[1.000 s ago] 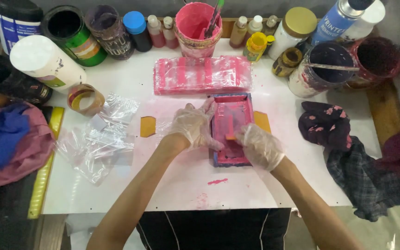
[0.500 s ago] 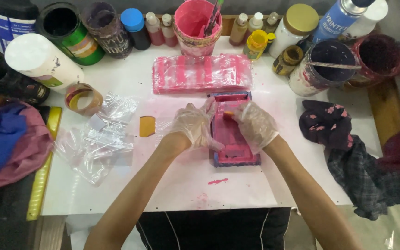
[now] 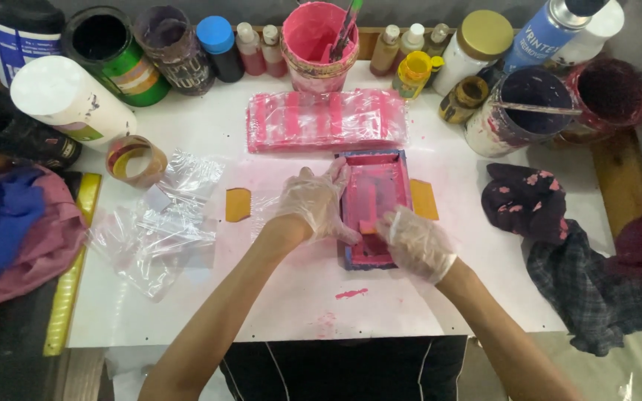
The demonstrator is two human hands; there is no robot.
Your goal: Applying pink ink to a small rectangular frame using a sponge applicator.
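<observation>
Both hands wear clear plastic gloves. My left hand [image 3: 313,204] presses on the left edge of a small blue-framed printing screen [image 3: 380,178] smeared with pink ink, in the middle of the white table [image 3: 209,126]. My right hand [image 3: 416,241] grips a small orange scraper [image 3: 368,226] and holds it against the lower part of the screen's pink mesh. A stack of clear bags with pink prints [image 3: 326,119] lies just behind the screen.
Loose clear bags [image 3: 159,226] lie to the left, with small orange cards [image 3: 238,204] [image 3: 424,199] either side of the screen. Paint pots, bottles and a pink bucket [image 3: 318,37] line the back edge. Stained rags [image 3: 551,230] lie right, cloths [image 3: 16,223] left.
My right hand has gone up the screen with the scraper and come back down toward me. My left hand has stayed on the frame's left edge.
</observation>
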